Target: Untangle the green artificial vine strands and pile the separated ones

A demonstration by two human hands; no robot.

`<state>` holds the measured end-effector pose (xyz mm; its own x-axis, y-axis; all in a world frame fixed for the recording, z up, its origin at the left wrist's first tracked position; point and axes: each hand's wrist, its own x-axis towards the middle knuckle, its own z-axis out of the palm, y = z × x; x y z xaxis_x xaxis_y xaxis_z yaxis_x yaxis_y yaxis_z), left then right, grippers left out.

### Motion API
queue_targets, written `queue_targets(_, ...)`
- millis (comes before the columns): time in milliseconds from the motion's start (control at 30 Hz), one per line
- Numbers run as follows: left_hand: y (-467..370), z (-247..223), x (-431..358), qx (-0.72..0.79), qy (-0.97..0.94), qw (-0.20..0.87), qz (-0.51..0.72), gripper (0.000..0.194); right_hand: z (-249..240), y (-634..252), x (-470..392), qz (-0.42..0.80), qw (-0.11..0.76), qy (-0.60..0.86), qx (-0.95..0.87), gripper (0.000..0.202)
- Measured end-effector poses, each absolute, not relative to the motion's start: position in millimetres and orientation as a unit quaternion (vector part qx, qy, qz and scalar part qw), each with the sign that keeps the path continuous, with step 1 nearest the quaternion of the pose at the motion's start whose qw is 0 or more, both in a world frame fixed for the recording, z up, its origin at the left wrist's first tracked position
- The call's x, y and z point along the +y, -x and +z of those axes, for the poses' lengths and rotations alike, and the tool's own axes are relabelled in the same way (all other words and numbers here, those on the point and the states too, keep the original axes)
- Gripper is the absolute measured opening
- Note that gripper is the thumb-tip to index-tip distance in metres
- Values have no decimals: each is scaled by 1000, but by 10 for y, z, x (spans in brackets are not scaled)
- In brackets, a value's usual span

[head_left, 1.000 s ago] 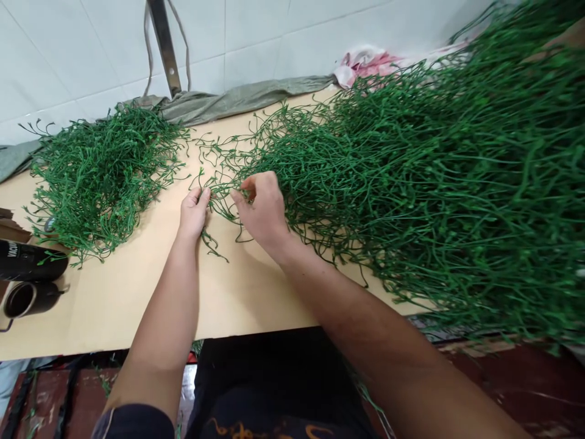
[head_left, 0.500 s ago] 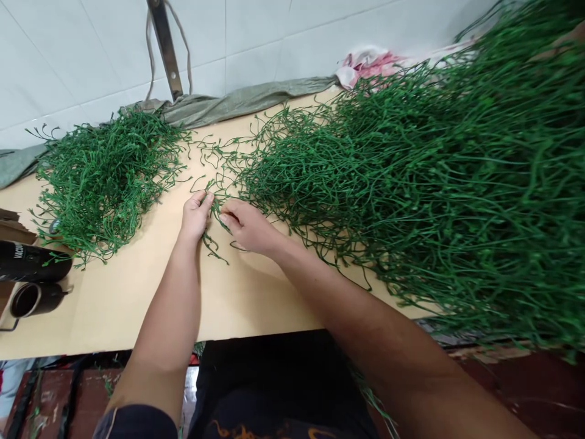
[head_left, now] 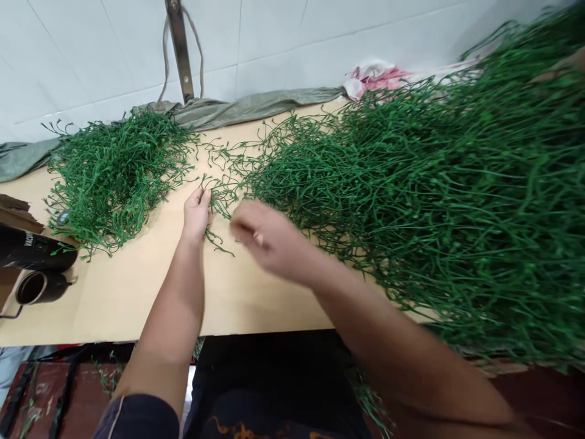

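My left hand [head_left: 197,213] is closed around a few thin green stalks with small buds, which look like flowering chives [head_left: 220,244]. Their tips show above my thumb, and their lower ends hang out below the hand. Just to the right, my right hand [head_left: 269,241] is blurred, its fingers curled in; whatever they may hold is hidden. Beyond it spreads a large heap of the same stalks [head_left: 411,183], with loose ends reaching toward my left hand. A smaller pile of budded stalks [head_left: 119,177] lies on the left of the tan tabletop [head_left: 137,292].
At the left edge are a black flask [head_left: 36,249] and a dark mug [head_left: 50,288]. A grey-green cloth [head_left: 256,105] runs along the tiled wall, beside a pink and white cloth [head_left: 377,79]. Another person's hand [head_left: 564,66] touches the heap at the far right.
My right hand has moved right and nearer to me, away from my left hand. The left hand keeps its hold on the stalks. The view has shifted slightly.
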<state>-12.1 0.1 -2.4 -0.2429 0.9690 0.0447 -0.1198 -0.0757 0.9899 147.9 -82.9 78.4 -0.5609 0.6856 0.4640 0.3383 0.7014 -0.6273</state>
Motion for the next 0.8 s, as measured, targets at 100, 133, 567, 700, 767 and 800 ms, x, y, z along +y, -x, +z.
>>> queue_targets(100, 118, -55, 13, 495, -420, 470, 598, 37, 727, -1883, -486, 105, 409, 534, -733, 11)
queue_targets(133, 119, -67, 21, 491, -422, 474, 597, 38, 691, -2027, -382, 68, 408, 587, -696, 8)
queue_targets(567, 97, -76, 22, 481, -494, 463, 556, 36, 354, -1342, -340, 124, 269, 539, -789, 25)
queue_targets(700, 92, -81, 32, 471, -500, 468, 556, 35, 295, -1245, -279, 169, 249, 538, -788, 19)
queue_targets(767, 91, -90, 38, 466, -497, 470, 561, 37, 303, -1267, -276, 201, 259, 525, -785, 20)
queue_targets(800, 91, -93, 37, 469, -491, 468, 566, 38, 318, -1279, -285, 224, 264, 512, -786, 22)
